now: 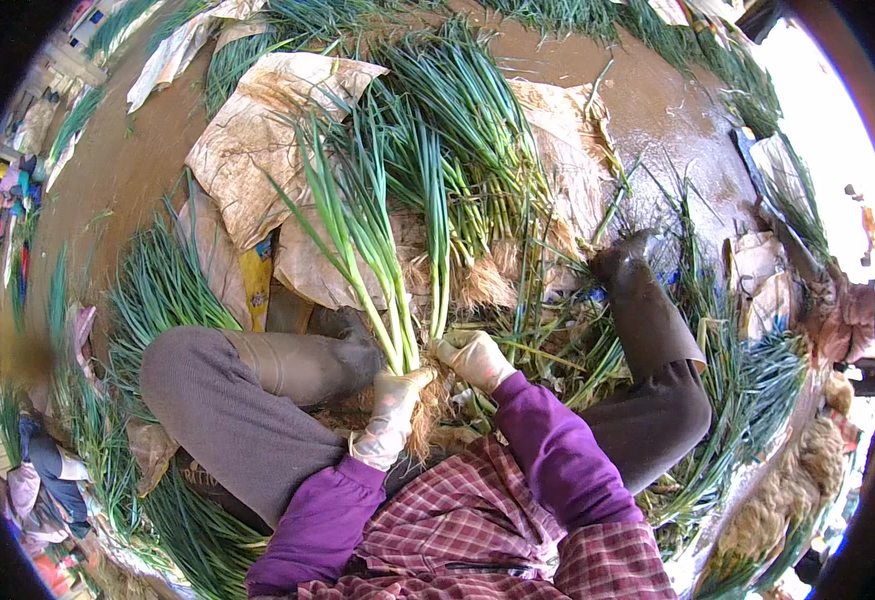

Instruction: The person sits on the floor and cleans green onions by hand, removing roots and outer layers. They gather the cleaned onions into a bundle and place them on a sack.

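Observation:
My left hand point(391, 420), in a whitish glove, grips several green onions point(392, 315) low on their pale stems. Their leaves point away from me, and a tuft of brown roots point(422, 427) hangs beside the glove. With the gloved fingertips of my right hand point(476, 361) I hold a thinner set of green onions point(439, 289) by the base, just right of the first bunch. Beyond both hands, a large pile of green onions point(475, 135) lies on stained sacking point(550, 120), its fibrous roots point(490, 283) towards me.
My boots point(640, 307) and bent knees flank the work. Loose leaves and trimmings point(595, 352) litter the ground at right. More green onions point(167, 277) lie at left, near a stained sack point(272, 135). Wet brown floor point(122, 180) stretches beyond. Another person's legs point(58, 480) show at far left.

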`<state>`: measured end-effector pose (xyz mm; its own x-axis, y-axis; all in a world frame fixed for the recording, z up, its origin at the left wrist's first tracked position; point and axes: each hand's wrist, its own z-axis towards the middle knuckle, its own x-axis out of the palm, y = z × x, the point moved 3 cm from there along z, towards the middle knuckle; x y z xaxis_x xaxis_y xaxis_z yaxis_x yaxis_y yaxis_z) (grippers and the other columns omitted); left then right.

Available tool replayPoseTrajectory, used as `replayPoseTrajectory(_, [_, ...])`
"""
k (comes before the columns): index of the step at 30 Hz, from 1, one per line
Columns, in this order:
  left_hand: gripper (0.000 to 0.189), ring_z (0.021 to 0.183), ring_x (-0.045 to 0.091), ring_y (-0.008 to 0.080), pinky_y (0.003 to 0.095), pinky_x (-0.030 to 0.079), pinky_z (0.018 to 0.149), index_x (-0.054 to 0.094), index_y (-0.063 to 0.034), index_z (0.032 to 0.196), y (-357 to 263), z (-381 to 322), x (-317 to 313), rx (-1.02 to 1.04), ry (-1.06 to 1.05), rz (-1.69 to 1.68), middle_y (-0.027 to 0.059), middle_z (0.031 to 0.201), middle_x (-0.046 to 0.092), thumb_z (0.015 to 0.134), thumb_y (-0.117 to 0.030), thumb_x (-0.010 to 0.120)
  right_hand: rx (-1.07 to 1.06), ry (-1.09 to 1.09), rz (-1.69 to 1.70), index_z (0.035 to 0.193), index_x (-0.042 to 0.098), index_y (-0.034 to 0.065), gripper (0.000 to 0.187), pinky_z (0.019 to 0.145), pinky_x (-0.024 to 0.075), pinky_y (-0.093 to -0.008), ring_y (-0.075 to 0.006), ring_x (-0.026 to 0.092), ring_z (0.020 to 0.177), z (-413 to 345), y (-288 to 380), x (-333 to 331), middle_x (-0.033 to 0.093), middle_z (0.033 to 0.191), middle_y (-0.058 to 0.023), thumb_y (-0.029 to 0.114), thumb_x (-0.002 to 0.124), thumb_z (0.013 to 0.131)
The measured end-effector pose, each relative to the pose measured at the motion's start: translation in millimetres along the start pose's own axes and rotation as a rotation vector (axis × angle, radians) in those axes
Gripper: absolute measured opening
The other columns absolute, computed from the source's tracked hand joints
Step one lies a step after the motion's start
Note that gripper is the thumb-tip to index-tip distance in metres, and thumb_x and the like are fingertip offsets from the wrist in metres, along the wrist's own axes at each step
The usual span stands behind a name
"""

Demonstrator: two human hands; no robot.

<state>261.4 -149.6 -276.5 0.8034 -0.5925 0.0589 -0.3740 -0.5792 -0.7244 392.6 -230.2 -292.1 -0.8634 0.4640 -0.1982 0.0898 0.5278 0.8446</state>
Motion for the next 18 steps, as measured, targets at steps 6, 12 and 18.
replayPoseTrajectory(6, [0.016,0.061,0.056,0.0111,0.0251,0.044,0.051,0.065,0.0009,0.088,6,7,-9,0.163,0.110,-0.069,0.0032,0.075,0.062,0.079,-0.012,0.065,-0.422,0.027,0.165,0.080,0.068,0.0023,0.009,0.055,0.0483,-0.0267,-0.0129,0.060,0.061,-30,58,-8,0.067,0.076,-0.0060,0.006,0.061,0.084])
replayPoseTrajectory(12, [0.022,0.068,0.059,0.0110,0.0213,0.048,0.056,0.059,0.0003,0.106,-24,-11,7,-0.217,0.401,-0.647,0.0044,0.083,0.062,0.089,-0.014,0.057,0.012,-0.481,0.578,0.094,0.067,0.0034,0.014,0.054,0.0479,-0.0234,-0.0088,0.058,0.059,-5,-2,-89,0.062,0.071,-0.0028,0.006,0.054,0.087])
replayPoseTrajectory(18, [0.018,0.075,0.062,0.0131,0.0259,0.052,0.066,0.058,-0.0005,0.103,-17,-3,4,-0.338,0.562,-0.712,0.0078,0.090,0.065,0.089,-0.011,0.056,0.039,0.342,0.646,0.094,0.065,0.0057,0.020,0.052,0.0463,-0.0187,-0.0073,0.057,0.058,-6,40,-13,0.059,0.067,0.0020,0.025,0.064,0.088])
